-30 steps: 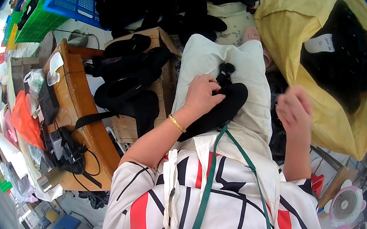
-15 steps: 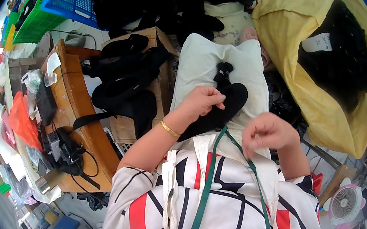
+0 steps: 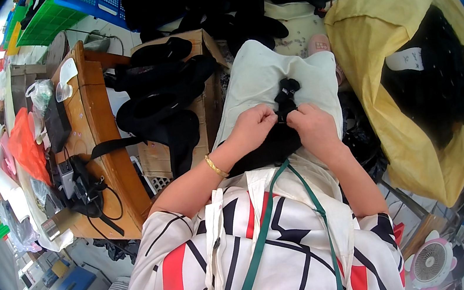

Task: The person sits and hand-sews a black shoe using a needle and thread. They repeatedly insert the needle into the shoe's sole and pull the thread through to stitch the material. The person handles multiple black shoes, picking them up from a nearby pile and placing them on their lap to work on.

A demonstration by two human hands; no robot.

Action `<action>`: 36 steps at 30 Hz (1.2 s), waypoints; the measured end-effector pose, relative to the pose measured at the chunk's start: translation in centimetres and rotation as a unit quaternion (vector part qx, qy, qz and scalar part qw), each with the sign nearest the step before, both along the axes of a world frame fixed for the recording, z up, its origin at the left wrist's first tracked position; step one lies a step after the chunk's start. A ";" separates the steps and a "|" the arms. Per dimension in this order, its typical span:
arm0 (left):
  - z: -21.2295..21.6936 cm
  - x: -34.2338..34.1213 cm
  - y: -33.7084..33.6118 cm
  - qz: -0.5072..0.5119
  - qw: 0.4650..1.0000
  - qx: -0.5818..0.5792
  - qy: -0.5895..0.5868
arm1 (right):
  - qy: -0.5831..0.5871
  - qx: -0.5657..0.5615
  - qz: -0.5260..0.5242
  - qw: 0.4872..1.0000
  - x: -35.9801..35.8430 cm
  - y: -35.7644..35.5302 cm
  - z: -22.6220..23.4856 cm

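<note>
A black cloth shoe [image 3: 266, 155] lies across my lap on the white apron [image 3: 249, 80], its far end partly covered by my hands. My left hand [image 3: 254, 128] is closed, thumb and fingertips pinched at the shoe's far end. Close beside it, my right hand [image 3: 313, 124] is closed too, its fingertips bent inward to the same spot. What the right fingertips pinch is too small and dark to make out. Just beyond the fingers, a small bundle of black pieces [image 3: 286, 91] with pale marks rests on the apron.
At left, black shoes [image 3: 150, 109] are piled on a cardboard box [image 3: 208, 112] beside a wooden table [image 3: 92, 99]. A large yellow sack [image 3: 362, 55] holding black items stands at right. More black shoes [image 3: 251, 26] lie ahead, and a small fan [image 3: 430, 262] is at lower right.
My right hand has moved forward from near my waist to the shoe's far end, meeting my left hand. The left hand has shifted slightly. The shoe's rounded end, visible before, is now largely covered.
</note>
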State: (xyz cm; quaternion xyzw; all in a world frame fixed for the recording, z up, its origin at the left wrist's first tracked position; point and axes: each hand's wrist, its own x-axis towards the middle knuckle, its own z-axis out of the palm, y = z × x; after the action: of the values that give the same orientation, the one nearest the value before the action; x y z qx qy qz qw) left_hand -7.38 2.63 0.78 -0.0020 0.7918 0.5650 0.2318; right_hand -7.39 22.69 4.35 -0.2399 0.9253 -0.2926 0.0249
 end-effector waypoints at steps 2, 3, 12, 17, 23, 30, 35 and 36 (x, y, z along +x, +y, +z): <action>-0.7 0.0 0.2 -0.008 0.996 0.043 -0.083 | -0.037 -0.095 -0.026 0.994 0.2 -0.3 -0.2; -0.9 0.0 0.4 -0.013 0.990 0.064 -0.125 | -0.054 -0.125 -0.032 0.990 0.3 -0.4 -0.5; 1.2 0.7 0.0 -0.001 0.961 0.184 -0.209 | -0.386 -0.552 -0.320 0.666 -1.2 5.3 -2.6; 2.4 1.6 0.8 -0.052 0.996 0.004 0.074 | -0.362 -0.581 -0.335 0.647 -0.2 7.1 -5.9; 1.5 0.9 1.9 -0.112 0.901 -0.198 0.370 | -0.358 -0.560 -0.334 0.668 0.1 7.0 -5.5; 0.5 -0.3 2.5 -0.183 0.891 -0.247 0.335 | -0.314 -0.522 -0.269 0.746 -0.6 5.5 0.0; 0.8 -0.6 3.0 -0.155 0.876 -0.205 0.409 | -0.232 -0.496 -0.263 0.794 -1.7 5.0 4.6; 0.8 -0.6 3.0 -0.152 0.871 -0.197 0.423 | -0.189 -0.539 -0.243 0.784 -2.2 5.9 5.6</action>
State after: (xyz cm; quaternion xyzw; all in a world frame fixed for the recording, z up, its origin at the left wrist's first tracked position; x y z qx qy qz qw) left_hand -7.99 5.67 1.57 0.3120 0.8995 0.3021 -0.0475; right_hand -9.59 28.56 9.98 0.0783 0.6211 -0.7798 -0.0059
